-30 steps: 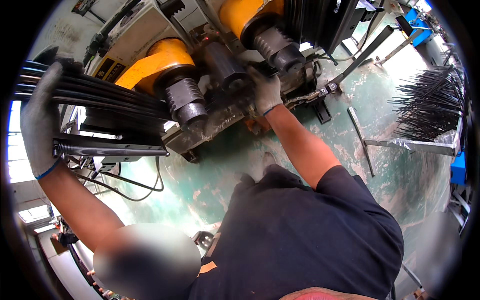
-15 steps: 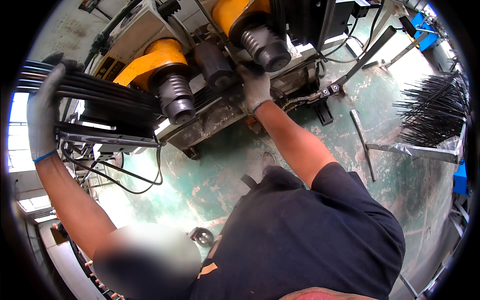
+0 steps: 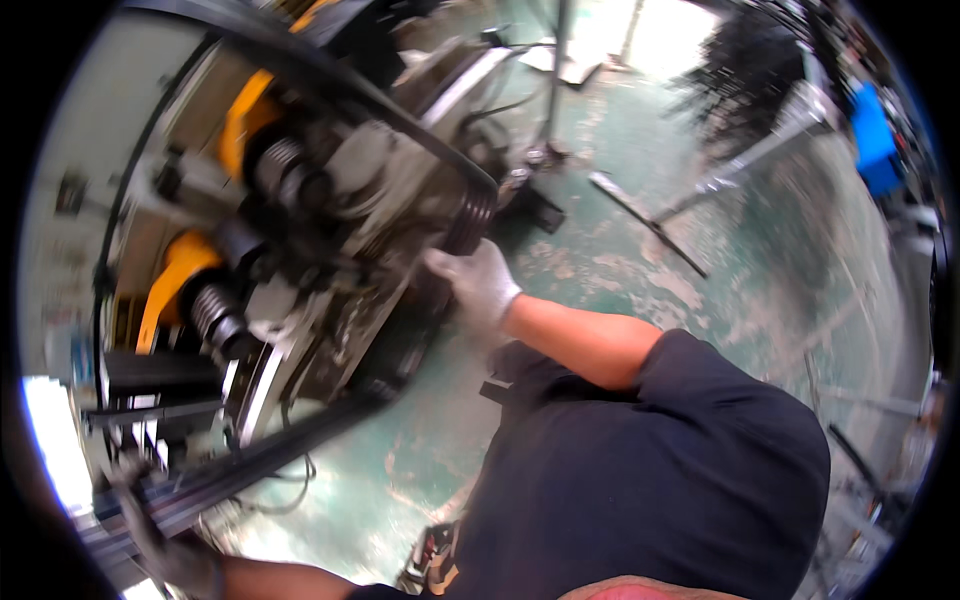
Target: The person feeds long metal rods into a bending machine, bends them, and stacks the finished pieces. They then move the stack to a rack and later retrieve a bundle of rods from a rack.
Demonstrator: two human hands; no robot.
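Both my hands wear light knitted gloves and hold one bundle of bent black metal rods [image 3: 265, 452]. My left hand [image 3: 170, 545] is wrapped round its lower left stretch, blurred by motion. Further along, my right hand [image 3: 480, 283] grips the bundle just below an upper bend. From that bend the rods run back to the upper left, over the machine. The bundle hangs in front of a bending machine with yellow arms [image 3: 178, 268] and ribbed dark cylinders [image 3: 218, 318], apart from those cylinders.
A blurred heap of thin black rods [image 3: 750, 75] rests at the upper right by a metal frame [image 3: 735, 165]. A loose bar [image 3: 650, 225] lies on the worn green floor [image 3: 600, 265]. A blue object [image 3: 873, 140] stands at the far right.
The rods have come out of the machine and now show bends. Both hands have moved lower in view with the bundle, the left one most. My view has turned.
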